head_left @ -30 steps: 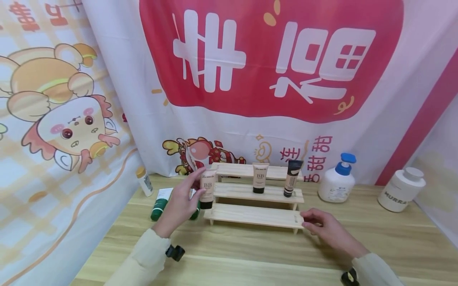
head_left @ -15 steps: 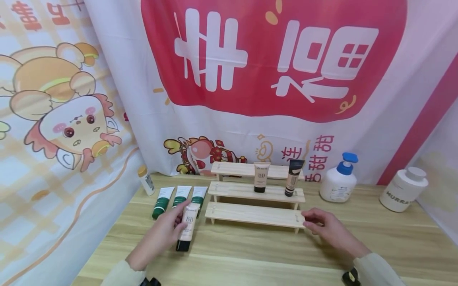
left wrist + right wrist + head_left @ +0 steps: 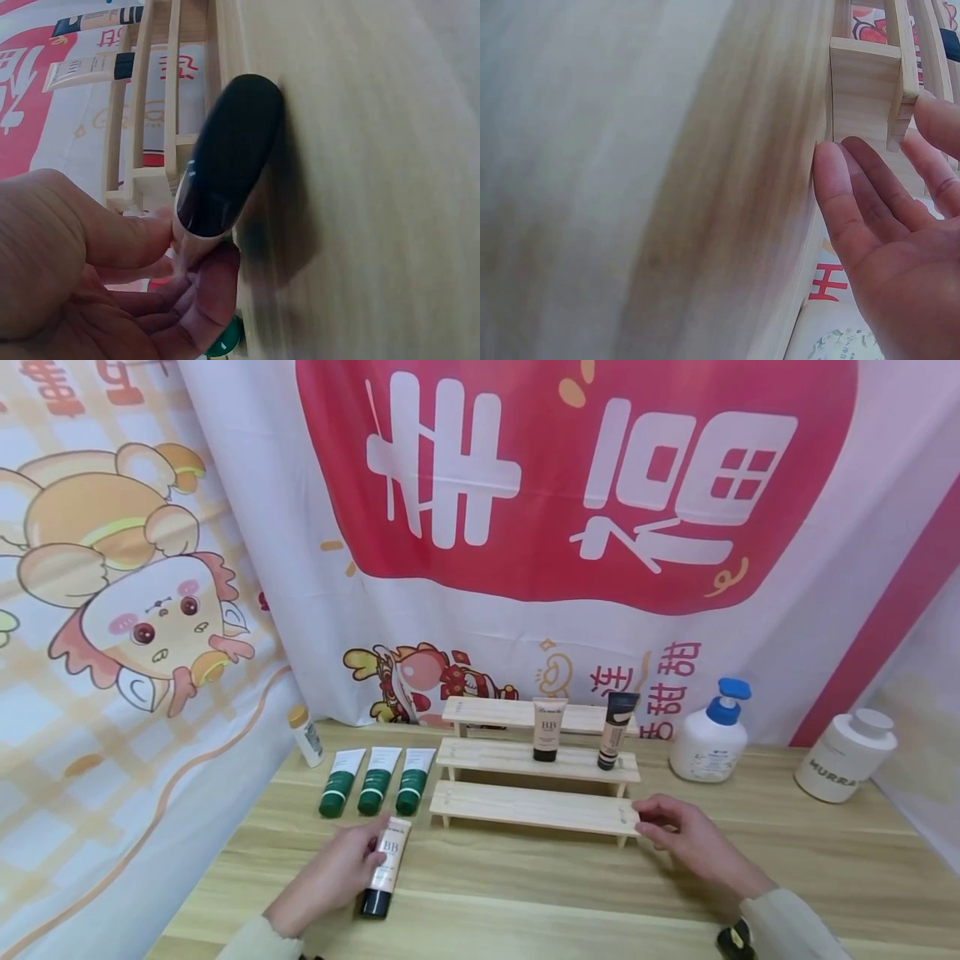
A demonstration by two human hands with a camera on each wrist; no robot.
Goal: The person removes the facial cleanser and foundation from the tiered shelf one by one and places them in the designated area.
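My left hand [image 3: 337, 868] grips a pale pink BB cream tube [image 3: 384, 878] by its upper half, low over the table at the left. Its black cap [image 3: 234, 154] points toward me, with a dark shadow on the wood beside it. At the right end of a three-step wooden rack [image 3: 525, 808], my right hand [image 3: 682, 835] holds the lowest shelf between thumb and forefinger; its other fingers [image 3: 836, 176] reach out loosely below. Another BB cream tube [image 3: 548, 727] and a black-topped beige tube [image 3: 615, 731] stand on the middle shelf.
Several green-and-white tubes [image 3: 377, 781] lie in a row left of the rack. Behind them stands a small yellow-capped bottle [image 3: 306, 737]. A blue-topped pump bottle [image 3: 708, 742] and a white bottle [image 3: 846, 756] stand at the right. A printed cloth [image 3: 465, 602] hangs behind.
My left hand has carried the BB cream tube from the rack's left end down toward me, uncovering the green-and-white tubes. My right hand has stayed at the rack's right end.
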